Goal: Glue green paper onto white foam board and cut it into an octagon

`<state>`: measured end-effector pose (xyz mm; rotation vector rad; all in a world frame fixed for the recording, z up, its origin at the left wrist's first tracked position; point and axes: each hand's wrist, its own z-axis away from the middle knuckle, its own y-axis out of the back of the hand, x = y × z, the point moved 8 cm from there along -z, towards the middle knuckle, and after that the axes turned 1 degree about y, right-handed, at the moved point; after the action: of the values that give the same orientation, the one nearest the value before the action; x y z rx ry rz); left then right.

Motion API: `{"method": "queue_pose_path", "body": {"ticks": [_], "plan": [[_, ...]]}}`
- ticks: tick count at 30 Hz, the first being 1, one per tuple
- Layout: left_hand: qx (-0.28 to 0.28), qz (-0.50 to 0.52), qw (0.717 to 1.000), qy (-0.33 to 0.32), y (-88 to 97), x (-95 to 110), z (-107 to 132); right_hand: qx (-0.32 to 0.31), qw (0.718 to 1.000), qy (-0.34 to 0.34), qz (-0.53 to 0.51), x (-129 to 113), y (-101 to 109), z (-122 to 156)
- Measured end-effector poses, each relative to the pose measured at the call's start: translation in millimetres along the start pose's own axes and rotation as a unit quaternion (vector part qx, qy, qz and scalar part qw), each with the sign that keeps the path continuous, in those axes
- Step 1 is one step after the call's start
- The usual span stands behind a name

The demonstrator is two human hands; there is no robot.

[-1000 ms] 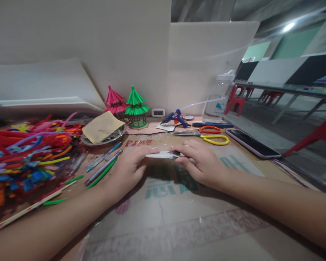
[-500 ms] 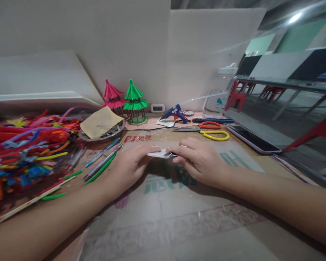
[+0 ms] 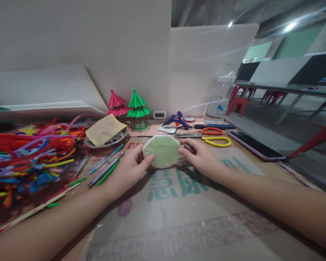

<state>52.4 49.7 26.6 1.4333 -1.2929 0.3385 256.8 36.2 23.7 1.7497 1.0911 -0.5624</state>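
A pale green octagonal piece (image 3: 163, 151) with a white edge is held up above the cardboard, its flat face tilted toward me. My left hand (image 3: 132, 166) grips its left side, thumb on the front and fingers behind. At the right edge, my right hand (image 3: 199, 156) pinches it between thumb and fingers. A small, thin, dark object (image 3: 188, 148) also sits among the right fingers; its kind is too small to make out. Beneath both hands lies a cardboard sheet (image 3: 163, 224) with green and red print under a clear cover.
Behind the hands are a blue glue gun (image 3: 176, 120), orange-and-yellow-handled scissors (image 3: 216, 139), and pink (image 3: 116, 103) and green (image 3: 138, 108) pagoda models. Colourful pipe cleaners (image 3: 29, 159), pens (image 3: 105, 170) and a metal dish (image 3: 105, 142) lie left. A phone (image 3: 255, 145) and bottle (image 3: 219, 101) stand right.
The octagonal piece, seen nearly edge-on before, has been tipped up so its green face shows. My hands have moved slightly apart, and the view has shifted a little.
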Motion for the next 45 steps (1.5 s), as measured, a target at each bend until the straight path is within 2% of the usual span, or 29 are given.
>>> {"method": "queue_pose_path", "body": {"ticks": [6,12,14,18,21,25,39,45], "plan": [[0.001,-0.006,1.000,-0.002,1.0,-0.1,-2.2,-0.024,0.998,0.053,0.013,-10.9,-9.3,2.0],[0.008,-0.038,0.999,-0.021,2.0,-1.0,-0.1,-0.020,0.996,0.069,0.047,-15.4,-6.8,5.4],[0.015,-0.049,0.998,-0.035,3.1,1.5,2.0,-0.007,0.992,0.105,0.063,-22.8,-1.2,7.4],[0.026,-0.106,0.991,-0.072,4.3,8.0,7.2,0.037,0.964,0.228,0.130,-50.0,13.1,16.1],[0.023,-0.164,0.981,-0.099,3.0,12.1,10.4,0.034,0.943,0.262,0.200,-63.1,14.5,20.0],[0.016,-0.184,0.976,-0.113,2.0,14.7,12.6,0.029,0.920,0.303,0.247,-74.7,12.2,23.7],[0.016,-0.197,0.968,-0.155,0.3,23.4,14.6,0.037,0.898,0.334,0.284,-81.9,11.9,25.9],[0.018,-0.200,0.969,-0.144,0.5,21.2,14.5,0.039,0.901,0.330,0.279,-76.9,12.6,25.3]]}}
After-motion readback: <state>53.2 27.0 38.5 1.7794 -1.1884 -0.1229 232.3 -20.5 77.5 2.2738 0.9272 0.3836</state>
